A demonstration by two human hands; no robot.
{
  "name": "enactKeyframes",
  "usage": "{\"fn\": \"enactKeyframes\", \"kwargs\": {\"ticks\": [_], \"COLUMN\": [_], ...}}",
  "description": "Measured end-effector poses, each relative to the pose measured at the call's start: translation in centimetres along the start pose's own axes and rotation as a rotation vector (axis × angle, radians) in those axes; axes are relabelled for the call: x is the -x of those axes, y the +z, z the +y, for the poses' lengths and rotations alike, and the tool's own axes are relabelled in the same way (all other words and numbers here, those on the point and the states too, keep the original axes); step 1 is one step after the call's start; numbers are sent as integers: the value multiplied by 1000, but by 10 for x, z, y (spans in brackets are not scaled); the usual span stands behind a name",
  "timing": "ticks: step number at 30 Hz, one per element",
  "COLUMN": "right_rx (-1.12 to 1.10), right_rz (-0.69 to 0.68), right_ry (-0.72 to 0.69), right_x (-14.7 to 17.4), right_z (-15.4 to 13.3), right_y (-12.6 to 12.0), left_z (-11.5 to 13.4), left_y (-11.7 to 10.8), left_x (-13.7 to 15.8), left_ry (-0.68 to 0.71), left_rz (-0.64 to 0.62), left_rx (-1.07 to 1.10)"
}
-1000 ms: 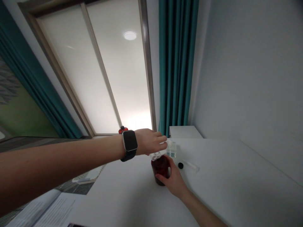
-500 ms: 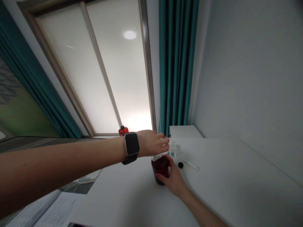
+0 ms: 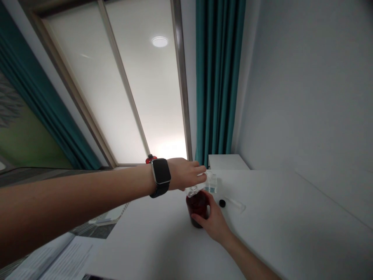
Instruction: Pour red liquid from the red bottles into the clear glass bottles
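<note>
A dark red-brown bottle [image 3: 196, 210] stands upright on the white table [image 3: 151, 249]. My right hand [image 3: 214, 219] is wrapped round its right side, thumb across the front. Over the bottle's top, my left hand [image 3: 188, 173], with a black watch on the wrist, has its fingers bent down round a clear glassy piece [image 3: 192, 191]. That piece sits at the bottle's mouth; I cannot tell whether the two touch, and its upper part is hidden by the hand. Just right of the bottle lie a small black cap [image 3: 222, 203] and a clear tube [image 3: 236, 203].
Behind the hands stands a clear container [image 3: 212, 182]. A red bottle [image 3: 150, 159] with a dark top is partly hidden behind my left wrist. An open book [image 3: 62, 254] lies at the lower left. A white cabinet [image 3: 225, 161] stands beyond the table.
My left hand has risen slightly and shifted a little left, showing more of the clear piece over the bottle. My right hand and the bottle have stayed in place.
</note>
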State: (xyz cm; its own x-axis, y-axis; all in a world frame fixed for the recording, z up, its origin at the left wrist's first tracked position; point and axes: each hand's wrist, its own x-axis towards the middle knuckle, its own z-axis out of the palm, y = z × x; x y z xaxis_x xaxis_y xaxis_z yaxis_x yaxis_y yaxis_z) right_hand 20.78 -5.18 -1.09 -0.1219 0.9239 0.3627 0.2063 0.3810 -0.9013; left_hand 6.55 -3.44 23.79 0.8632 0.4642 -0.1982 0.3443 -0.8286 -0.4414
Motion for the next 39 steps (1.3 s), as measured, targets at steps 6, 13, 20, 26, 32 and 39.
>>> {"fn": "enactKeyframes", "kwargs": {"ticks": [6, 13, 20, 26, 32, 39], "right_rx": [-2, -9, -38, -38, -21, -10], "right_rz": [-1, -27, -25, -8, 1, -4], "right_ry": [0, -6, 5, 1, -1, 16], "right_x": [0, 1, 1, 0, 0, 0], "right_z": [2, 2, 0, -3, -1, -2], "right_y": [0, -2, -1, -2, -1, -1], "left_z": [3, -10, -9, -4, 1, 2], "left_y": [-6, 7, 6, -1, 3, 3], "left_x": [-3, 4, 1, -3, -1, -1], "left_ry": [57, -33, -19, -25, 20, 27], "left_rz": [-91, -43, -33, -97, -37, -33], "left_rx": [-149, 8, 33, -44, -102, -117]}}
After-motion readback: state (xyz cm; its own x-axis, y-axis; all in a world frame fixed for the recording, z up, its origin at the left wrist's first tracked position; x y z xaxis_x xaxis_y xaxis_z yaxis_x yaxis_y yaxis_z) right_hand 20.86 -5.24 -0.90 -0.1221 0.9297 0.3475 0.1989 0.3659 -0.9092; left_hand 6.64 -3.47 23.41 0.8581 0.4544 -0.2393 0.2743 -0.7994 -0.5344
